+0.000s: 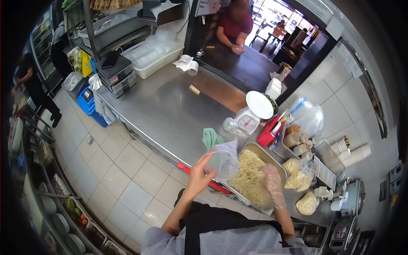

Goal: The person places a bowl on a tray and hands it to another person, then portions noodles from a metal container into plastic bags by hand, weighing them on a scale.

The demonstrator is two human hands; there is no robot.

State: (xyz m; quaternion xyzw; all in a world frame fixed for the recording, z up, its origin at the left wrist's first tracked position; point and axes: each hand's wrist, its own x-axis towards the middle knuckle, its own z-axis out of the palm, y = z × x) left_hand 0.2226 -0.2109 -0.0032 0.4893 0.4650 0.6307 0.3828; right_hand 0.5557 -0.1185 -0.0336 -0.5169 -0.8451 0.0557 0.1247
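Holding one clear plastic bag just left of the noodle tray, our left hand pinches the bag's edge with curled fingers. Our right hand, in a clear glove, hangs over the noodles in that tray; we cannot tell whether its fingers grip anything. Right of the tray we count three bagged noodle portions. Behind the tray stand one scale and one green cloth. All of it rests on a steel counter, and left of the tray lies a pale tiled floor.
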